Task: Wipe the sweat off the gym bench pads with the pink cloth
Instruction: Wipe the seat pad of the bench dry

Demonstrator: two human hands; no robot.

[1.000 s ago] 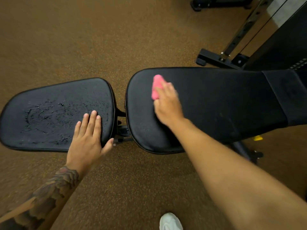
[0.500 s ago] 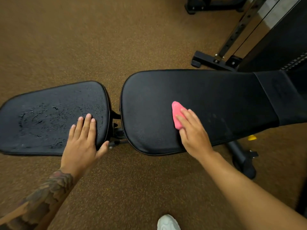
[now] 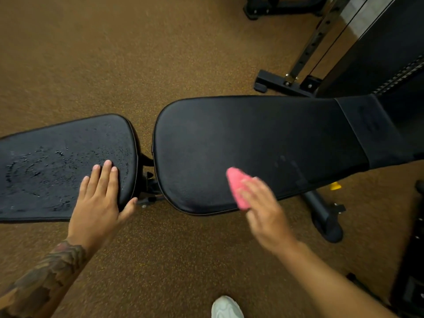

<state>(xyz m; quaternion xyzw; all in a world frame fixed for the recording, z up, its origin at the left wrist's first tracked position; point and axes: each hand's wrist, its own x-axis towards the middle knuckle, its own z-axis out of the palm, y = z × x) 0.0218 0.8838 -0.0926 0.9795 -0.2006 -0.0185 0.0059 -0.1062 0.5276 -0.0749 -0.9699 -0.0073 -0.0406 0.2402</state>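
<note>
Two black bench pads fill the middle of the head view. The seat pad on the left is covered with beads and streaks of sweat. My left hand lies flat on its near right corner, fingers spread, holding nothing. The long back pad on the right looks mostly dry, with faint smudges near its middle. My right hand presses the folded pink cloth onto the back pad's near edge; the hand is blurred by motion.
A black rack foot and upright stand just behind the back pad at the upper right. The bench's black leg and a yellow knob sit under the pad at right. My white shoe is on the brown speckled floor.
My right hand has swept the pink cloth from the back pad's far left corner toward me and rightward to its near edge. My left hand has stayed on the seat pad.
</note>
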